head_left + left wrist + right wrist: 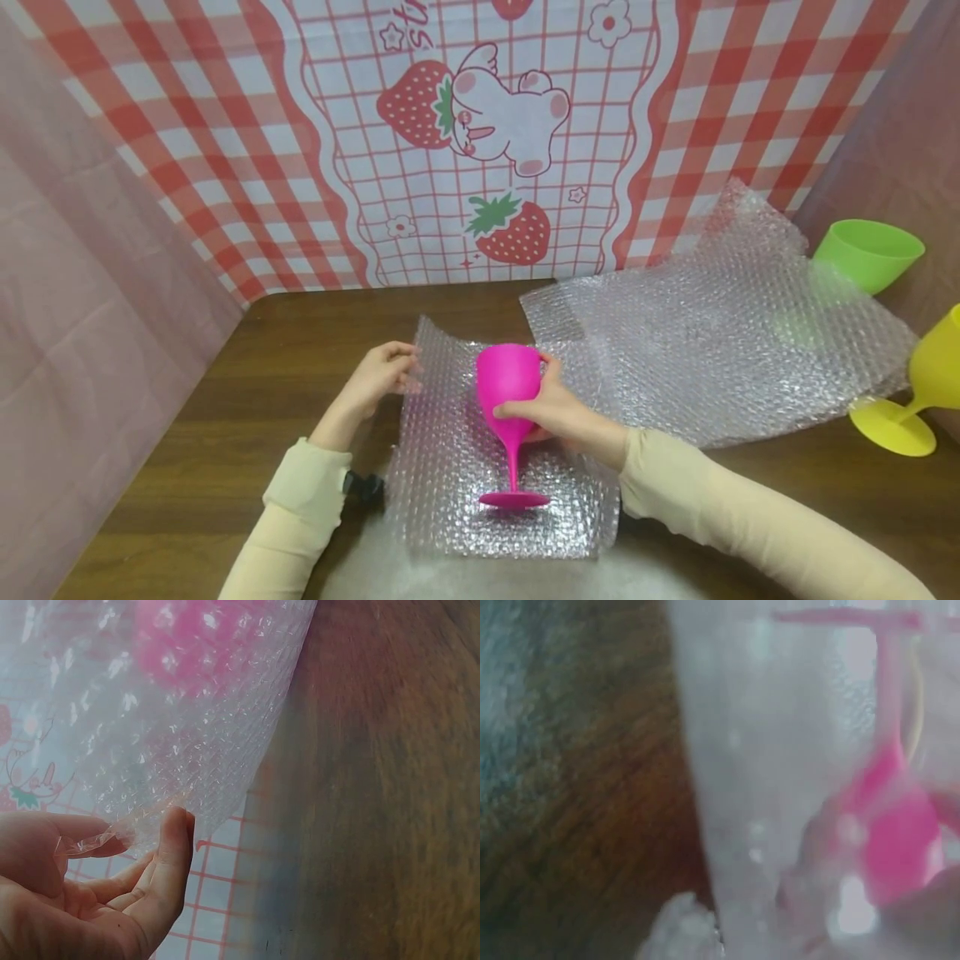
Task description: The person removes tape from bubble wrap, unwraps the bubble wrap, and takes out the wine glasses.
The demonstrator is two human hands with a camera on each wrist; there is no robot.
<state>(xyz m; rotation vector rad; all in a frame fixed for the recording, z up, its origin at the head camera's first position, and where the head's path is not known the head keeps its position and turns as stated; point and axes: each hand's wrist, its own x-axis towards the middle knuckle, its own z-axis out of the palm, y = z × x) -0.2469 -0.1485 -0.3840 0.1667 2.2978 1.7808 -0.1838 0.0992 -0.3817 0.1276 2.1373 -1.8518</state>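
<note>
A bright pink plastic goblet (508,375) is held over a sheet of bubble wrap (442,467), its bowl towards the wall and its foot towards me. My right hand (558,408) grips the bowl, thumb across the front. In the right wrist view the goblet (900,847) is blurred, its stem and foot at the top. My left hand (382,375) is at the sheet's far left corner, which stands lifted. The left wrist view shows the bubble wrap's edge (187,750) pinched between thumb and fingers (171,851), with pink showing through the sheet.
More bubble wrap (675,350) lies at the back right, partly over the table edge. A green cup (870,250) and a yellow goblet (937,358) stand at the far right. A red checked cloth (225,167) hangs behind the wooden table (300,350).
</note>
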